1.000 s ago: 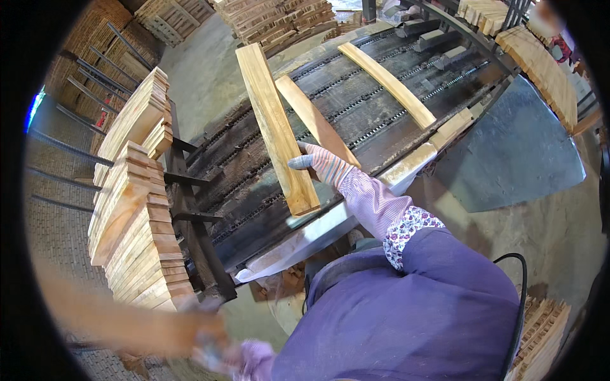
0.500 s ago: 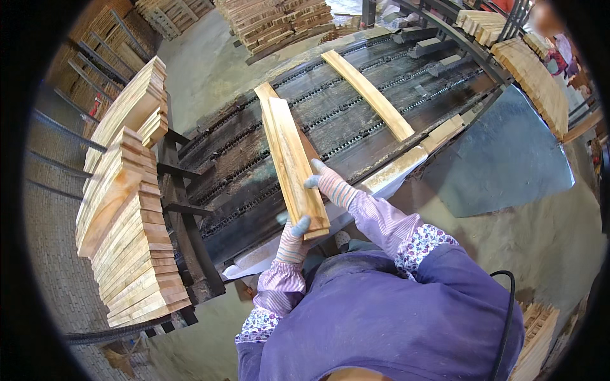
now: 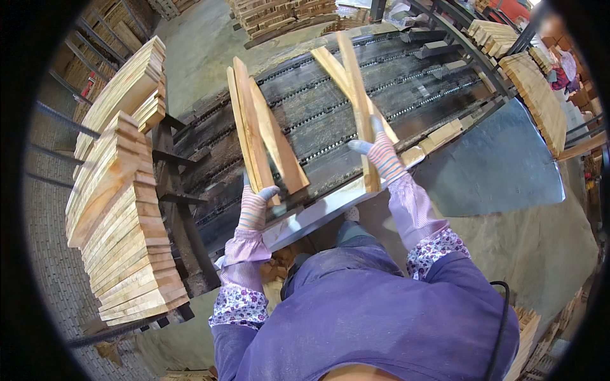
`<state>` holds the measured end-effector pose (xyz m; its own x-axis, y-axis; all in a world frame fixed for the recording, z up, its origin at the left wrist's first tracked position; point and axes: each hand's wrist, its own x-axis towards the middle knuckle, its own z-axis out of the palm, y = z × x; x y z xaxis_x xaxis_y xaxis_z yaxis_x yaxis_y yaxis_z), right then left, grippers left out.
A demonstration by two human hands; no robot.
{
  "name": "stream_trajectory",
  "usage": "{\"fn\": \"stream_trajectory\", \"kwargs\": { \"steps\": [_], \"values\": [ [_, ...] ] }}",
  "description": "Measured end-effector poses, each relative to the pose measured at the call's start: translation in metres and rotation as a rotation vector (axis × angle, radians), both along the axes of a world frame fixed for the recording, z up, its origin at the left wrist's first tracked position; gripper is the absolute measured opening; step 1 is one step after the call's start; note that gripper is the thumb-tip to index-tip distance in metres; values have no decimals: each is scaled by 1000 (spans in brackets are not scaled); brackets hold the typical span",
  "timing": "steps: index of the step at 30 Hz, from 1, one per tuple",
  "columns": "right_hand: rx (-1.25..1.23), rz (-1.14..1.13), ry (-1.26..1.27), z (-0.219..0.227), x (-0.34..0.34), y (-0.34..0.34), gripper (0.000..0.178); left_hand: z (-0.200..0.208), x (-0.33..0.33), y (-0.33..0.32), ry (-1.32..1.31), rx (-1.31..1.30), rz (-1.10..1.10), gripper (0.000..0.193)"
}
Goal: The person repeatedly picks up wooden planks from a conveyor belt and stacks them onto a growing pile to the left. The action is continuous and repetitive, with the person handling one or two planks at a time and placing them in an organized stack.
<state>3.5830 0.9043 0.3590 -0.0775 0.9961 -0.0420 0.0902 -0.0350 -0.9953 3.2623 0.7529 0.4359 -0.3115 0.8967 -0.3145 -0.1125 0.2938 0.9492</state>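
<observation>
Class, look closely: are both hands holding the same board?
No, the left hand grips boards at left, while the right hand holds a separate board.

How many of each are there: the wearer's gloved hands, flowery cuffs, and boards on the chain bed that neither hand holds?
Gloved hands: 2
Flowery cuffs: 2
Unheld boards: 2
Total: 6

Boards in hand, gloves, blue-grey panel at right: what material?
Boards: bare, unvarnished-looking wood; pale, faintly streaked.
Gloves: probably knit fabric, matte; striped, close-fitting.
Blue-grey panel: likely sheet metal, smooth; dull sheen, bright edge, but plastic possible.
</observation>
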Motion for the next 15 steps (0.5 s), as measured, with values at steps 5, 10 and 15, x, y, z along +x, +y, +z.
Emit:
{"fn": "stream_trajectory", "kwargs": {
  "steps": [5,10,15],
  "values": [
    [67,-8,-289,-34,41,77,107,-82,32,54,991,-384,49,115],
    [-144,230,-907,-25,14,124,104,-84,62,79,1244,-806,101,130],
    [-131,539,-1068,-16,-18,153,110,-90,21,86,869,-639,338,135]
  ]
}}
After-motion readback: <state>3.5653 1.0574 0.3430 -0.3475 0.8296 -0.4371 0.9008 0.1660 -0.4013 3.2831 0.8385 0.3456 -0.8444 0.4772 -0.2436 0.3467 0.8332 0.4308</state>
